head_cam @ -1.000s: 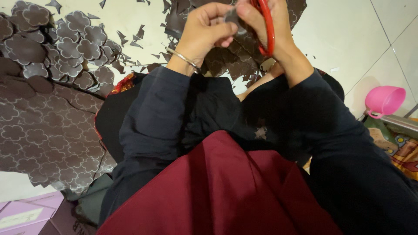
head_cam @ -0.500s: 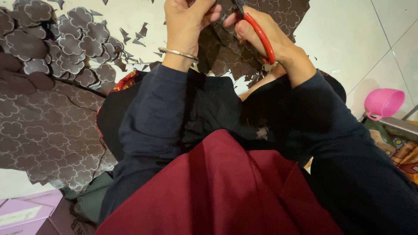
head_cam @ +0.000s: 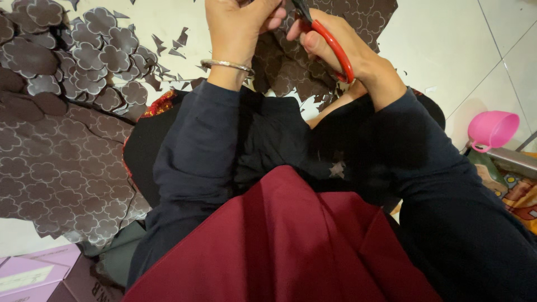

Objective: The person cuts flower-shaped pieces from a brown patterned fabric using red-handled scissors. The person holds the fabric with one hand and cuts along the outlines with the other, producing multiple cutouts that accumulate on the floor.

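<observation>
My right hand (head_cam: 341,47) grips red-handled scissors (head_cam: 331,43) at the top of the head view, blades pointing up out of frame. My left hand (head_cam: 238,28), with a silver bangle (head_cam: 226,65) on the wrist, is closed beside the blades; what it pinches is cut off by the top edge. Under both hands lies a dark brown sheet printed with flower shapes (head_cam: 291,67). Dark sleeves and a maroon cloth (head_cam: 279,246) fill the lower view.
A large brown flower-patterned sheet (head_cam: 50,168) covers the floor at left, with cut-out flower pieces (head_cam: 95,50) and small scraps (head_cam: 168,47) above it. A pink plastic cup (head_cam: 492,128) stands on the white tiles at right. Pink boxes (head_cam: 33,271) sit at the lower left.
Both hands have moved upward and slightly left toward the top edge. The scissors have turned more upright, and the blades now leave the frame.
</observation>
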The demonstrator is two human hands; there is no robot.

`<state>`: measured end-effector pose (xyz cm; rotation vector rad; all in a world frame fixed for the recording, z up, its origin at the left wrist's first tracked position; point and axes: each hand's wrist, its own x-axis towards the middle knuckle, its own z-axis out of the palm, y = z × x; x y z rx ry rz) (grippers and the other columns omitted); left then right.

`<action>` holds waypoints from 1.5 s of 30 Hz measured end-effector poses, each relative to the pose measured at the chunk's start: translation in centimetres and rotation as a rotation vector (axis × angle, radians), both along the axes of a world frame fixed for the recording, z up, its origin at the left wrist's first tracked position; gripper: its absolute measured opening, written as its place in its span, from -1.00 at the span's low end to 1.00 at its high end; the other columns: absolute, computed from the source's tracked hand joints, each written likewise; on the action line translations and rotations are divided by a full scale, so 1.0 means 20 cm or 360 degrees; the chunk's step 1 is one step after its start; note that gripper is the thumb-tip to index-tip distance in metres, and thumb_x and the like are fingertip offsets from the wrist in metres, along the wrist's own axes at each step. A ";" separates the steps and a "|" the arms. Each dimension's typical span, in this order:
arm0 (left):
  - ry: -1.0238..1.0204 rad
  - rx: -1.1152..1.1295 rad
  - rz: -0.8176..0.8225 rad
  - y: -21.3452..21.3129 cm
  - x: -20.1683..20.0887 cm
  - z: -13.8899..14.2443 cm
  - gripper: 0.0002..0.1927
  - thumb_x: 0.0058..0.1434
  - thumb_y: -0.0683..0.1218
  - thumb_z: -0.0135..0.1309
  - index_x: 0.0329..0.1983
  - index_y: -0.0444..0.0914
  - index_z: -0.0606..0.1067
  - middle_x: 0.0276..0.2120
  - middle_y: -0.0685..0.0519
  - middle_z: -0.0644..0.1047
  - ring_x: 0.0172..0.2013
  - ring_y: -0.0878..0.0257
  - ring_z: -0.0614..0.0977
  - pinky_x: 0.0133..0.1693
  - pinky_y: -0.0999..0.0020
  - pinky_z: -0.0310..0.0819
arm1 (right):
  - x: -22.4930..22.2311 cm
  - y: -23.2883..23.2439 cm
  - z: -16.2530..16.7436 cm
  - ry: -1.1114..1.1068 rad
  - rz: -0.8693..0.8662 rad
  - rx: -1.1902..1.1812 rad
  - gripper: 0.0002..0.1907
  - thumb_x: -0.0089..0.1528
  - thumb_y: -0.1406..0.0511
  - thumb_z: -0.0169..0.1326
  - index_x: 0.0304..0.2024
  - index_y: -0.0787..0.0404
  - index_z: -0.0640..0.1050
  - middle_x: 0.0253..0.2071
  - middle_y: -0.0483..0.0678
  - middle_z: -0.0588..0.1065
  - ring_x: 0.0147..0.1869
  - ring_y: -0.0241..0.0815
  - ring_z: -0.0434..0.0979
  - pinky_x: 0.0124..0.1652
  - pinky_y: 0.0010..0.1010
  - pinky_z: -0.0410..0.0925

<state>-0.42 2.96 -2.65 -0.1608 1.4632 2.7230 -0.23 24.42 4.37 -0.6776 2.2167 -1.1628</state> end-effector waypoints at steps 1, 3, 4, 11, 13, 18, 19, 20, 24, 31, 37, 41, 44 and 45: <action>0.0015 0.0010 -0.0008 0.00 0.00 0.00 -0.90 0.30 -0.24 0.25 -0.26 -0.43 0.61 -0.37 -0.05 0.67 -0.41 0.27 0.73 -0.36 0.49 0.66 | 0.00 0.00 0.00 0.0004 0.0002 0.0008 -0.14 0.36 -0.40 -0.29 0.00 0.22 0.45 -0.32 -0.14 0.34 -0.24 -0.29 0.40 -0.19 -0.41 0.35; 0.0020 0.0015 -0.0023 -0.01 0.00 0.01 -0.90 0.31 -0.24 0.25 -0.25 -0.42 0.61 -0.36 -0.05 0.67 -0.40 0.27 0.74 -0.36 0.49 0.67 | 0.00 0.00 -0.01 0.0018 -0.0008 0.0031 -0.12 0.33 -0.43 -0.30 -0.04 0.21 0.45 -0.33 -0.14 0.35 -0.25 -0.29 0.42 -0.21 -0.42 0.34; 0.0011 0.0011 -0.0031 -0.01 0.01 0.01 -0.90 0.31 -0.23 0.24 -0.24 -0.42 0.61 -0.35 -0.05 0.67 -0.39 0.27 0.74 -0.35 0.50 0.67 | 0.00 0.00 -0.01 0.0026 -0.0014 0.0042 -0.11 0.32 -0.44 -0.31 -0.06 0.21 0.45 -0.34 -0.15 0.36 -0.26 -0.29 0.43 -0.22 -0.42 0.34; 0.0023 0.0009 -0.0066 -0.02 0.03 0.03 -0.89 0.34 -0.21 0.22 -0.20 -0.40 0.62 -0.33 -0.05 0.68 -0.37 0.29 0.75 -0.31 0.49 0.71 | 0.01 -0.01 -0.04 -0.0029 -0.0094 0.0015 -0.05 0.18 -0.53 -0.32 -0.19 0.17 0.40 -0.39 -0.16 0.33 -0.31 -0.30 0.42 -0.28 -0.45 0.35; 0.0049 0.0039 -0.0082 -0.02 0.04 0.03 -0.89 0.35 -0.22 0.22 -0.19 -0.41 0.62 -0.33 -0.05 0.68 -0.36 0.28 0.74 -0.30 0.49 0.70 | 0.00 -0.02 -0.04 -0.0055 -0.0112 0.0024 -0.05 0.14 -0.55 -0.33 -0.24 0.15 0.37 -0.40 -0.16 0.31 -0.33 -0.30 0.39 -0.31 -0.46 0.33; 0.0019 0.0049 -0.0136 -0.05 0.02 0.03 -0.90 0.34 -0.23 0.22 -0.20 -0.42 0.61 -0.34 -0.06 0.67 -0.38 0.28 0.74 -0.32 0.50 0.69 | 0.00 -0.01 0.00 -0.0128 -0.0083 0.0060 -0.06 0.11 -0.57 -0.34 -0.31 0.12 0.32 -0.43 -0.20 0.26 -0.39 -0.34 0.34 -0.37 -0.51 0.31; 0.0008 0.0053 -0.0144 -0.05 0.02 0.03 -0.90 0.33 -0.24 0.23 -0.21 -0.43 0.61 -0.34 -0.06 0.67 -0.39 0.27 0.73 -0.32 0.49 0.68 | -0.01 -0.01 0.01 -0.0128 -0.0068 0.0074 -0.06 0.10 -0.58 -0.34 -0.33 0.12 0.31 -0.45 -0.21 0.27 -0.41 -0.35 0.36 -0.38 -0.52 0.33; -0.0003 0.0058 -0.0152 -0.05 0.02 0.02 -0.91 0.33 -0.25 0.23 -0.21 -0.43 0.61 -0.35 -0.06 0.67 -0.39 0.27 0.73 -0.33 0.49 0.67 | -0.01 -0.01 0.01 -0.0141 -0.0061 0.0072 -0.07 0.10 -0.57 -0.33 -0.34 0.12 0.31 -0.46 -0.20 0.26 -0.42 -0.35 0.35 -0.39 -0.52 0.32; -0.0055 0.0064 -0.0197 -0.07 0.00 0.02 -0.91 0.30 -0.25 0.25 -0.23 -0.43 0.61 -0.37 -0.05 0.67 -0.41 0.28 0.72 -0.36 0.50 0.65 | -0.03 -0.01 0.05 -0.0223 -0.0037 0.0049 -0.08 0.12 -0.56 -0.29 -0.36 0.14 0.31 -0.48 -0.17 0.24 -0.42 -0.31 0.31 -0.39 -0.49 0.27; 0.0096 -0.0073 -0.0378 -0.17 0.02 0.03 -0.87 0.38 -0.20 0.25 -0.20 -0.40 0.60 -0.37 0.00 0.65 -0.40 0.32 0.70 -0.35 0.51 0.61 | -0.03 0.00 0.08 -0.0203 0.0058 0.0129 -0.07 0.14 -0.56 -0.30 -0.38 0.14 0.28 -0.47 -0.18 0.27 -0.40 -0.32 0.35 -0.37 -0.47 0.29; 0.0102 -0.0078 -0.0451 -0.20 0.01 0.05 -0.87 0.37 -0.19 0.26 -0.13 -0.38 0.62 -0.34 0.01 0.66 -0.38 0.34 0.70 -0.32 0.51 0.64 | -0.05 0.02 0.08 -0.0151 0.0111 0.0207 -0.07 0.11 -0.58 -0.35 -0.43 0.11 0.32 -0.55 -0.20 0.28 -0.48 -0.34 0.37 -0.45 -0.47 0.26; 0.0078 -0.0121 -0.0498 -0.23 0.02 0.07 -0.87 0.37 -0.17 0.25 -0.15 -0.37 0.62 -0.35 0.03 0.65 -0.39 0.36 0.68 -0.30 0.53 0.64 | -0.05 0.03 0.05 -0.0186 0.0098 0.0200 -0.07 0.09 -0.57 -0.31 -0.44 0.12 0.31 -0.56 -0.19 0.26 -0.51 -0.32 0.32 -0.49 -0.46 0.24; 0.0061 -0.0107 -0.0521 -0.23 0.02 0.09 -0.87 0.37 -0.16 0.26 -0.17 -0.36 0.62 -0.36 0.03 0.65 -0.40 0.37 0.67 -0.31 0.54 0.61 | -0.06 0.05 0.03 -0.0129 0.0111 0.0234 -0.08 0.09 -0.57 -0.30 -0.46 0.12 0.31 -0.57 -0.19 0.26 -0.52 -0.32 0.31 -0.49 -0.47 0.24; 0.0058 -0.0105 -0.0532 -0.23 0.02 0.09 -0.87 0.38 -0.17 0.26 -0.18 -0.36 0.62 -0.36 0.03 0.64 -0.40 0.37 0.66 -0.32 0.54 0.60 | -0.06 0.05 0.03 -0.0113 0.0124 0.0229 -0.08 0.10 -0.56 -0.31 -0.47 0.12 0.31 -0.57 -0.20 0.25 -0.52 -0.33 0.30 -0.48 -0.47 0.23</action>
